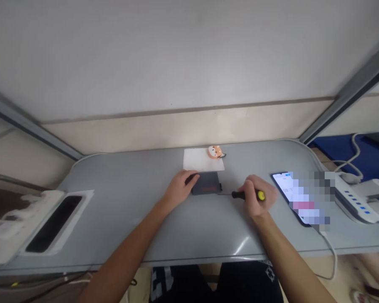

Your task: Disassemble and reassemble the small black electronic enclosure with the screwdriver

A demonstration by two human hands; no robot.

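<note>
A small dark grey box (206, 184) with red lettering lies flat in the middle of the grey desk (139, 210). My left hand (180, 188) rests on its left end, fingers curled over the edge and holding it down. My right hand (256, 195) is closed around a screwdriver (240, 195) with a black and yellow handle. The thin shaft points left, and its tip reaches the right side of the box. Just behind the box lies a white card (197, 160) with a small orange animal-shaped charm (215, 151) at its right corner.
A phone (295, 195) with a lit screen lies at the right, a white cable running off the front edge. A white power strip (356, 200) sits at the far right. At the left, a black-screened device lies in a white tray (55, 223). A wall stands behind the desk.
</note>
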